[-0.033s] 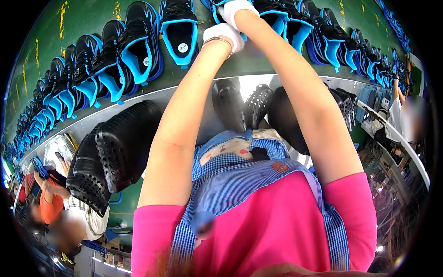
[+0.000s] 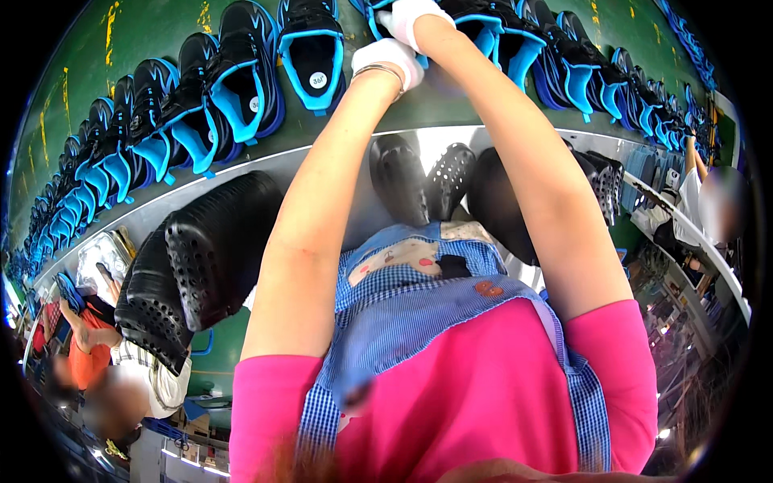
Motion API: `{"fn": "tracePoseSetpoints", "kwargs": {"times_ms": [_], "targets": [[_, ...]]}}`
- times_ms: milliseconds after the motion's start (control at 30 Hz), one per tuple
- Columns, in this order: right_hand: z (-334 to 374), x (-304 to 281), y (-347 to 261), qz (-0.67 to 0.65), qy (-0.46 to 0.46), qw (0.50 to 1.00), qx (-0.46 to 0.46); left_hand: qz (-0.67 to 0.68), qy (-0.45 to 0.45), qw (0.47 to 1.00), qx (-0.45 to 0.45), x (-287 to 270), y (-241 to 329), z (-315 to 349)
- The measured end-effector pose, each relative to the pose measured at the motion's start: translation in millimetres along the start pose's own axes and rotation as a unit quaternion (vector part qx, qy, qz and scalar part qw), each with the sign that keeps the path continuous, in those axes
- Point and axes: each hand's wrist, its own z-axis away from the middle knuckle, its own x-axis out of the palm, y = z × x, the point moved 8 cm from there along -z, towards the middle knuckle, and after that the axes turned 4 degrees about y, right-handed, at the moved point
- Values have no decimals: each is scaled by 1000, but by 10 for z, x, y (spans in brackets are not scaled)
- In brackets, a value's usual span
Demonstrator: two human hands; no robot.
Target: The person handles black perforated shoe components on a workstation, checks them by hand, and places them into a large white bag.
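Above the green belt [image 2: 451, 105], both gloved hands [image 2: 398, 48] reach outstretched to a blue-lined shoe [image 2: 378, 12], grip unclear

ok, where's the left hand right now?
Head view, top centre: the left hand, in a white glove, sits at the green belt just right of a black-and-blue shoe, beside the right hand.

The scene is bright and evenly lit, with colours strong and shadows soft. Glare whitens the metal shelf edge [image 2: 439, 145] toward twelve o'clock, and small lamps glint at four o'clock. The fisheye bends straight lines hard near the rim, beyond which the frame goes black. Figures at three and eight o'clock look blurred.
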Motion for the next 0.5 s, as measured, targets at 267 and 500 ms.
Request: {"fn": "tracePoseSetpoints", "kwargs": {"times_ms": [267,500], "targets": [[2762,-363,-58,-94,-173,974,-110,-57,89,994,-39,40,-305,513],[3286,85,144,-62,-73,985,-145,158,384,909,37,-7,-216,1548]]}}
